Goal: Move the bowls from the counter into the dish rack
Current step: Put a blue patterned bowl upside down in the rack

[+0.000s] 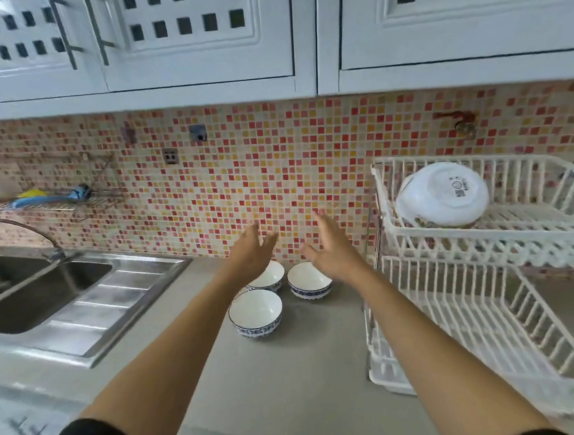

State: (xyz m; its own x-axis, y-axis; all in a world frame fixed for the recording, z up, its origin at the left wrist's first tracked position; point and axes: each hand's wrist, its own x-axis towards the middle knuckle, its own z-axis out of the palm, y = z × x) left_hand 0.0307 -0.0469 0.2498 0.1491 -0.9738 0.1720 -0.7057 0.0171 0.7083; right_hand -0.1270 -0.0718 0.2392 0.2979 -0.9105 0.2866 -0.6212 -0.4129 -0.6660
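A steel double sink (40,288) with a ribbed drainboard fills the 9 o'clock side of the grey counter (291,371), a curved tap (22,234) rising behind it, and a wire shelf (54,201) holding blue and yellow items hangs on the wall above. The backsplash (241,173) is a mosaic of small red, orange and cream squares, and white cupboards (195,35) with square cut-outs run along 12 o'clock. At 3 o'clock stands a white wire dish rack (491,304) with two tiers; on its upper tier a large white bowl (443,194) lies tipped on its side, base outward, while the lower tier shows bare slats. Three small bowls sit upright near the centre of the counter, glossy white inside with a blue patterned band outside: the near bowl (255,314) toward 6 o'clock, the back left bowl (269,277) partly hidden under the left wrist, and the back right bowl (309,280) just beside it toward 3 o'clock. Nothing lies between the bowls and the rack but bare counter. The left hand (252,251) hovers over the back left bowl, fingers spread and holding nothing. The right hand (329,245) hovers over the back right bowl, fingers likewise splayed and empty. Both bowls lie just at 6 o'clock of the palms.
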